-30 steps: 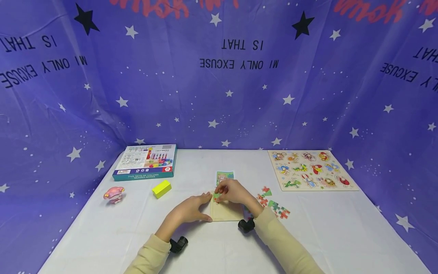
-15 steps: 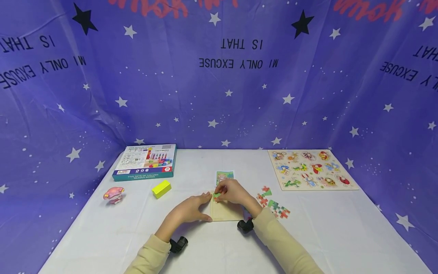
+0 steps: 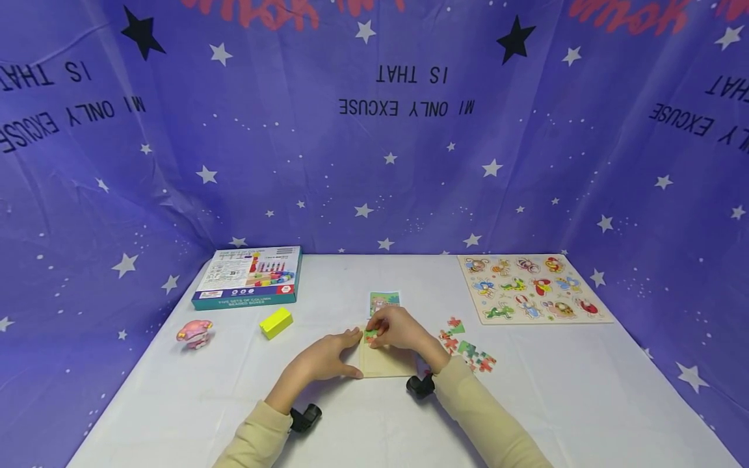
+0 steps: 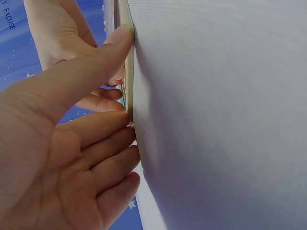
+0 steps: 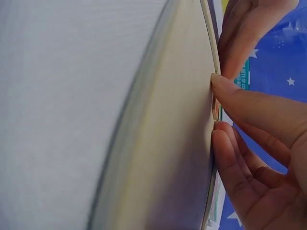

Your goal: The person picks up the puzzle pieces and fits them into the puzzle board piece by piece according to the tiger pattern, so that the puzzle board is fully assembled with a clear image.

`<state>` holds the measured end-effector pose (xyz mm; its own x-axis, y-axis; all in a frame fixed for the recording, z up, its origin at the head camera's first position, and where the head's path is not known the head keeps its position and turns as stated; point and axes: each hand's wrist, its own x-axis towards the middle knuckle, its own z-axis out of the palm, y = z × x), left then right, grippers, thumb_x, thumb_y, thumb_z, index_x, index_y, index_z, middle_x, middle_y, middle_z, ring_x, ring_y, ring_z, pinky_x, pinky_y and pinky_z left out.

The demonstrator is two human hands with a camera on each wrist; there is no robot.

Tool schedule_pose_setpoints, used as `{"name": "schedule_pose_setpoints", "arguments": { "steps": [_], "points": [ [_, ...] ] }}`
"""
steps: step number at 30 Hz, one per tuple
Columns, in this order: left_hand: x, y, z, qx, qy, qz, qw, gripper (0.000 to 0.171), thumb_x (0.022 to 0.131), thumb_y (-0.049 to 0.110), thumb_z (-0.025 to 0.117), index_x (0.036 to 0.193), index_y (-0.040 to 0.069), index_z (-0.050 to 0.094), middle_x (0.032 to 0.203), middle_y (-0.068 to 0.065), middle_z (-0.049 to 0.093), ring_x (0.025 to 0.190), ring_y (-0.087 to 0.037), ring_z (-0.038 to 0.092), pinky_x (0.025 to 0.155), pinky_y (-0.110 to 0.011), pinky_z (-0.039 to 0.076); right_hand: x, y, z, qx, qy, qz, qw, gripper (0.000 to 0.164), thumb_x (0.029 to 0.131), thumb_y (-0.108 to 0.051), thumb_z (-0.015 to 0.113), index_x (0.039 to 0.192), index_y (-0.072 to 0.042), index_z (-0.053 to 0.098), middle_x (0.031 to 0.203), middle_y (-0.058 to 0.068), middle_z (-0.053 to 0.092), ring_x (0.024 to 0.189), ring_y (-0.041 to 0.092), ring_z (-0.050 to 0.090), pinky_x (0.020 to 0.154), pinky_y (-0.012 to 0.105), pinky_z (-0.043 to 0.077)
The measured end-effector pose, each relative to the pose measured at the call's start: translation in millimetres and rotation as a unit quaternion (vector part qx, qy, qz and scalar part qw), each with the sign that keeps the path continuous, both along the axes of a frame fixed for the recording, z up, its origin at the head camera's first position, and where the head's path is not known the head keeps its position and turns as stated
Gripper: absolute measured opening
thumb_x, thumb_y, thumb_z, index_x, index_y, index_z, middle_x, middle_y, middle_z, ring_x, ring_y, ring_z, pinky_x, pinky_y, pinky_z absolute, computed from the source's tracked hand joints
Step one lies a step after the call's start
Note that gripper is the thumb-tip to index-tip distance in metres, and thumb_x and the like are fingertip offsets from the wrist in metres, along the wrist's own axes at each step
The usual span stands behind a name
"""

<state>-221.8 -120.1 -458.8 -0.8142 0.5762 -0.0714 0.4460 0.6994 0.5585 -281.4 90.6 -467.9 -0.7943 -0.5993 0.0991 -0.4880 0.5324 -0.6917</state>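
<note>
A shallow wooden puzzle tray (image 3: 391, 365) lies on the table in front of the person. The left hand (image 3: 325, 356) rests along its left side, thumb at the near corner and fingertips at the far one. In the left wrist view, the left thumb (image 4: 103, 60) and fairly straight fingers touch the tray's edge. Over the far left corner, the right hand (image 3: 401, 326) pinches a green and red jigsaw piece (image 3: 370, 337) between thumb and fingers. The right wrist view shows that piece (image 5: 215, 106) edge-on between the fingertips. The right hand hides part of the tray.
A small picture card (image 3: 384, 299) lies beyond the tray. Loose jigsaw pieces (image 3: 469, 351) are scattered right of it. Farther out are an insect peg board (image 3: 529, 289), a boxed bead set (image 3: 248, 276), a yellow block (image 3: 276, 323) and a pink figurine (image 3: 195, 333).
Both hands stay almost in place. The right fingers shift only slightly at the jigsaw piece in the tray's corner.
</note>
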Motion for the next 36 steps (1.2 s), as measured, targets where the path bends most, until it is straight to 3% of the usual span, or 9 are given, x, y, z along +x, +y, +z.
{"name": "schedule_pose_setpoints", "arguments": {
  "steps": [11,21,31,36],
  "points": [
    [2.0,1,1.7,0.001,-0.001,0.001,1.0000,0.081,0.079,0.033,0.080,0.141,-0.005,0.044,0.146,-0.020,0.040,0.136,-0.034,0.036,0.111,-0.047,0.031,3.3,10,4.3,-0.006,0.026,0.013,1.000,0.025,0.076,-0.010,0.082,0.098,-0.004,0.071,0.092,0.004,0.070,0.073,0.010,0.061,0.067,0.022,0.053],
    [2.9,1,1.9,-0.002,-0.001,0.007,1.0000,0.082,0.078,0.032,0.080,0.140,-0.006,0.044,0.147,-0.019,0.040,0.137,-0.033,0.036,0.112,-0.046,0.030,8.1,35,11.0,-0.023,0.044,-0.004,0.999,0.020,0.084,-0.008,0.075,0.103,-0.004,0.071,0.103,0.006,0.069,0.084,0.013,0.064,0.074,0.025,0.055],
    [3.2,2,3.5,0.003,-0.005,0.005,1.0000,0.082,0.077,0.031,0.081,0.141,-0.006,0.043,0.148,-0.019,0.039,0.138,-0.033,0.034,0.113,-0.046,0.029,18.2,66,19.7,-0.017,0.040,0.018,0.999,0.024,0.083,-0.006,0.075,0.106,-0.002,0.069,0.099,0.011,0.069,0.085,0.020,0.065,0.070,0.023,0.056],
    [3.7,2,3.8,0.006,-0.007,0.006,0.9999,0.082,0.077,0.030,0.081,0.141,-0.006,0.043,0.148,-0.019,0.039,0.138,-0.033,0.034,0.113,-0.047,0.028,22.6,81,23.5,0.002,0.017,0.032,0.999,0.027,0.084,-0.006,0.075,0.109,-0.001,0.068,0.103,0.013,0.068,0.090,0.028,0.064,0.072,0.025,0.056]
  ]
}}
